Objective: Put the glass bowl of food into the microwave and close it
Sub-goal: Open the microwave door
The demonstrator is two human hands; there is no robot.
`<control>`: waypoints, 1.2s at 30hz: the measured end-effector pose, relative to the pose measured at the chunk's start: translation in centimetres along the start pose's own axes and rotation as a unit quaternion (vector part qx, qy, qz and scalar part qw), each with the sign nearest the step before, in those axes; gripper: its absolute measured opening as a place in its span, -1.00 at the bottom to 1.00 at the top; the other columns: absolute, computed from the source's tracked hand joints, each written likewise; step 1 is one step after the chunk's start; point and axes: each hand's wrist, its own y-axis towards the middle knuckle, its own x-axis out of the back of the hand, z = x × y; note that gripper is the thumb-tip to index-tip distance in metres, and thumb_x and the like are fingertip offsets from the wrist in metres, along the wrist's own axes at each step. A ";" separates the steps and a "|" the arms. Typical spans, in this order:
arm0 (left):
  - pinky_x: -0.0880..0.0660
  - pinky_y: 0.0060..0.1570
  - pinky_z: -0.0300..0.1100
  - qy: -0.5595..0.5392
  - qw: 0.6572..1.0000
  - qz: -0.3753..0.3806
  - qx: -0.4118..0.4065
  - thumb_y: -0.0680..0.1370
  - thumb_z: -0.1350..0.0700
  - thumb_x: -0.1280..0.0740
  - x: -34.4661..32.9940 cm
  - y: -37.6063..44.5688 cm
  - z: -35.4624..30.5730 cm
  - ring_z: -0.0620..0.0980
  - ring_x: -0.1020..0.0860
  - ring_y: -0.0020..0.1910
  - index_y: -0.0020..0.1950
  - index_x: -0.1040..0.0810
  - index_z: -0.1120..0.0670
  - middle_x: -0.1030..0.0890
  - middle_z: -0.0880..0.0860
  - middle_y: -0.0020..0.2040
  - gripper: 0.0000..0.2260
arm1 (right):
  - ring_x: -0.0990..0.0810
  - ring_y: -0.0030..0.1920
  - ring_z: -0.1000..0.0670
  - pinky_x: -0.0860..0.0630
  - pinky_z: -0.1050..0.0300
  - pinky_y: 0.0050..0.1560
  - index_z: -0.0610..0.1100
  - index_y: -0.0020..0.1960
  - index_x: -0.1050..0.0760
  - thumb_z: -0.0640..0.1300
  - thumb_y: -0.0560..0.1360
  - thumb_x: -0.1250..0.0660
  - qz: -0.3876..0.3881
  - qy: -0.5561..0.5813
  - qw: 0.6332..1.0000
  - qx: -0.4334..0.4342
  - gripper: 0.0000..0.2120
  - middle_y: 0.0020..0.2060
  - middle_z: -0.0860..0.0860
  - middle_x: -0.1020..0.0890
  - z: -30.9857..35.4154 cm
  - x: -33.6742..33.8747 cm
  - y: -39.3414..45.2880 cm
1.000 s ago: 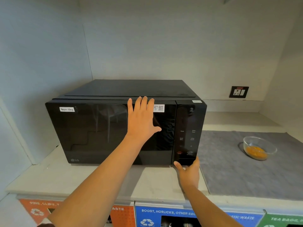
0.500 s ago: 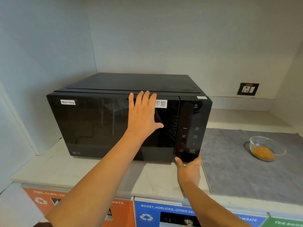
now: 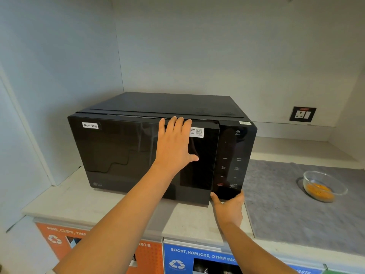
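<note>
Left hand (image 3: 173,147) flat and open on microwave (image 3: 138,155) door, right hand (image 3: 229,208) open at panel's lower edge, neither gripping anything; glass bowl (image 3: 324,185) well apart right on bench mat (image 3: 286,204), likely rigid, slick, breakable: cup both sides.

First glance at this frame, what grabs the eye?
The black microwave fills the centre of the counter, with the left hand spread flat on its door, fingers over the top edge. The door's right side stands slightly proud of the control panel, and the right hand sits at that panel's bottom corner. Off to the right, a glass bowl of orange food waits on the grey mat.
</note>
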 end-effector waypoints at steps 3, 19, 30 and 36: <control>0.05 0.47 0.14 -0.004 1.000 0.012 0.003 0.22 -0.31 -0.47 0.5 -0.3 -0.1 0.12 -0.21 0.47 0.45 -0.23 0.08 -0.34 0.10 0.45 -0.07 | -0.43 0.33 -0.15 -0.43 -0.13 0.24 0.12 0.39 -0.07 0.13 0.23 -0.52 0.003 0.015 1.000 0.020 -0.11 0.36 -0.02 -0.38 0.3 0.3 -0.2; 0.00 0.45 0.22 -0.035 0.994 0.007 0.101 0.16 -0.62 0.12 5.0 -4.7 -2.6 0.13 -0.15 0.51 0.40 -0.31 0.09 -0.32 0.10 0.47 0.06 | -0.23 0.45 -0.23 -0.29 -0.22 0.35 -0.01 0.48 -0.03 0.27 0.26 -0.41 -0.018 0.092 0.995 -0.027 -0.05 0.48 -0.11 -0.20 1.2 1.6 -0.4; -0.04 0.46 0.17 -0.004 0.993 0.022 0.115 0.29 -0.52 -0.08 9.9 -10.0 -2.2 0.15 -0.18 0.49 0.44 -0.27 0.14 -0.33 0.14 0.46 -0.06 | -0.12 0.50 -0.19 -0.15 -0.09 0.43 -0.11 0.52 0.06 0.08 0.38 -0.42 0.011 0.153 0.988 -0.016 -0.08 0.52 -0.13 -0.10 4.5 6.1 -3.2; -0.17 0.43 0.09 -0.042 0.996 0.032 0.073 0.38 -0.32 -0.22 13.2 -13.7 0.1 0.12 -0.26 0.44 0.39 -0.31 0.13 -0.38 0.11 0.40 -0.26 | -0.17 0.48 -0.20 -0.17 -0.14 0.42 -0.15 0.51 0.02 0.03 0.40 -0.41 -0.027 0.135 0.990 0.017 -0.13 0.50 -0.17 -0.14 6.7 8.1 -8.2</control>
